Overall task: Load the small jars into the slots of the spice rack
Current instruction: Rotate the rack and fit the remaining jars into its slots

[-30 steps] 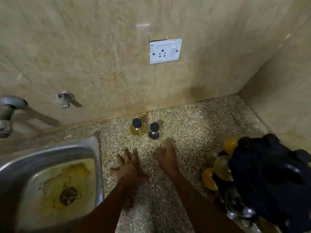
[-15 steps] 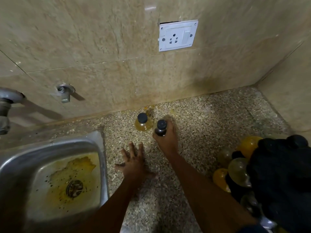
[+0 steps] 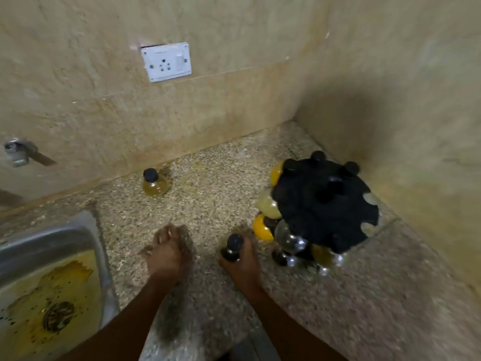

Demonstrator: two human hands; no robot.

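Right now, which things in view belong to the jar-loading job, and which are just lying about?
Job:
right hand gripping a dark jar
yellow jar by the wall
black spice rack

Lying about:
left hand, on the counter
sink
wall socket
tap

A speckled beige-and-brown granite counter (image 3: 208, 204) meets tan marbled wall tiles (image 3: 234, 105) bearing a white socket plate (image 3: 166, 62). A black spice rack (image 3: 325, 204) carries clear jars (image 3: 269, 205) of pale yellow and deep orange-yellow (image 3: 261, 227) contents. A black-capped jar of yellowish liquid (image 3: 155, 183) stands near the wall. The right hand (image 3: 242, 259) grips a dark jar with a black cap (image 3: 232, 247), its contents too blurred to colour, possibly black. The grey steel sink (image 3: 39, 241) shows yellow staining flecked with black.
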